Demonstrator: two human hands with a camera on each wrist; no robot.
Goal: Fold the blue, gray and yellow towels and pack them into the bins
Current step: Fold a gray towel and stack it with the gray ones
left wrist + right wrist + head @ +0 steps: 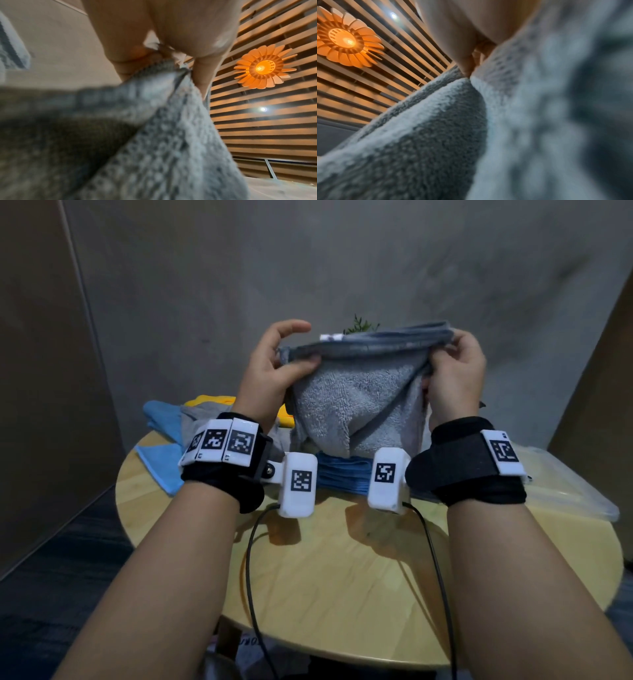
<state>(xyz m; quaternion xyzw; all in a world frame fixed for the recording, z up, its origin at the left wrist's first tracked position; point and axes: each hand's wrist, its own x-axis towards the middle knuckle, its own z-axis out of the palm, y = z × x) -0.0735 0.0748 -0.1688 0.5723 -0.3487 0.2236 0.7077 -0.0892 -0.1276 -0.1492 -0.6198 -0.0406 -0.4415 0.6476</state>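
Held up in the air above the round pale wooden bench (pixel 342 570): a gray terry-cloth towel (pixel 356 405), already doubled, hanging by its top edge. Left hand (pixel 274 368) at 9 o'clock of the towel, thumb and a finger pinching one top corner, remaining fingers (pixel 291 326) lifted and spread. Right hand (pixel 455 371) at 3 o'clock, fingers curled tight round the other top corner. Same pinch visible close up from the left wrist view, gray towel (pixel 171 135) bunched between fingertips; right wrist view mostly filled by blurred cloth.

Directly beneath, at 6 o'clock of the hanging towel: a stack of folded blue towels (pixel 342 474) on the bench. At 9 o'clock, toward the bench's far left edge: a loose heap of light blue, gray and yellow cloths (pixel 191 419). At 3 o'clock: a clear plastic bin (pixel 565 491), contents unclear.

Likely step: squaring the gray towel before another fold. Best done by keeping both corners level, pulling the top edge taut so the layers line up, then lowering onto bare wood rather than onto the blue stack. Uneven layers at the right corner worth aligning first; loose pinch on the left risks a dropped layer.
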